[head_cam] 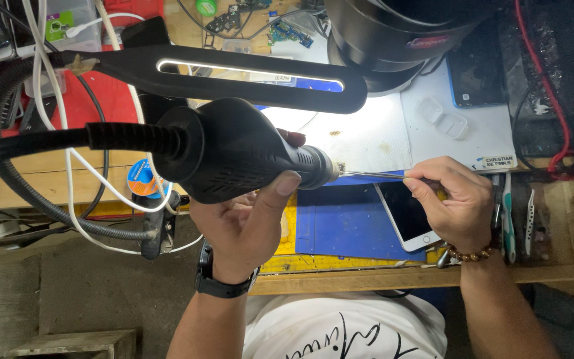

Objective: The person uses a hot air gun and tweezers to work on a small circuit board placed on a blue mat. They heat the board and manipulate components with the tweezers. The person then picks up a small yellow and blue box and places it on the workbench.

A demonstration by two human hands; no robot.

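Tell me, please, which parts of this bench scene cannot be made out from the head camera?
- The small part at the tweezers' tip: too small, and washed out by lamp glare.
- The hot-air gun nozzle's end: hidden behind the left hand's fingers.
- The white phone: partly covered by the right hand.
- The lamp: blocks the bench behind it.

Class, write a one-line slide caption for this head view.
Left hand aims a black hot-air gun at a small part held by tweezers in the right hand.
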